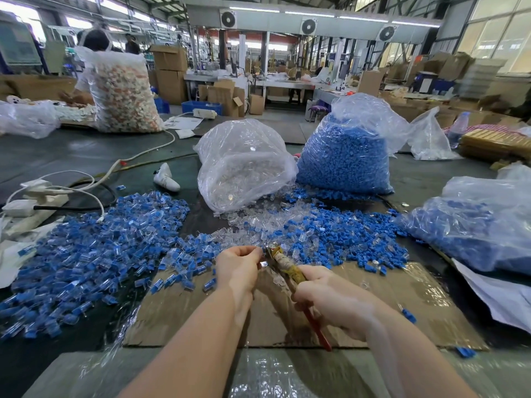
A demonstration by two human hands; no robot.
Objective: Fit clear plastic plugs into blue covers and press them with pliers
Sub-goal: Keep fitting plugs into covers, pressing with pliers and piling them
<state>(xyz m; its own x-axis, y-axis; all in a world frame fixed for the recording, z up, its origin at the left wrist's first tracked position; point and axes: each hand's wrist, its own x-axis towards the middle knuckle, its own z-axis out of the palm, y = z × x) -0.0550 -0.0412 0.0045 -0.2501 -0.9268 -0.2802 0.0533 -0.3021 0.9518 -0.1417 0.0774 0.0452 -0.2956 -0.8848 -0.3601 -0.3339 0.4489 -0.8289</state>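
Head view: left hand (238, 265) pinching a small blue cover (263, 250), plug unclear, at the metal jaws of taped, red-handled pliers (283, 261); right hand (330, 294) gripping the handles over glossy cardboard (425, 308).

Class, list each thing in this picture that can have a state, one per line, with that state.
Left hand: pinches a small piece at the pliers' head.
Right hand: grips the pliers' handles.
Pliers: held, head at the piece.
Bag of clear plugs: open, spilling.
Bag of blue covers: upright, full.
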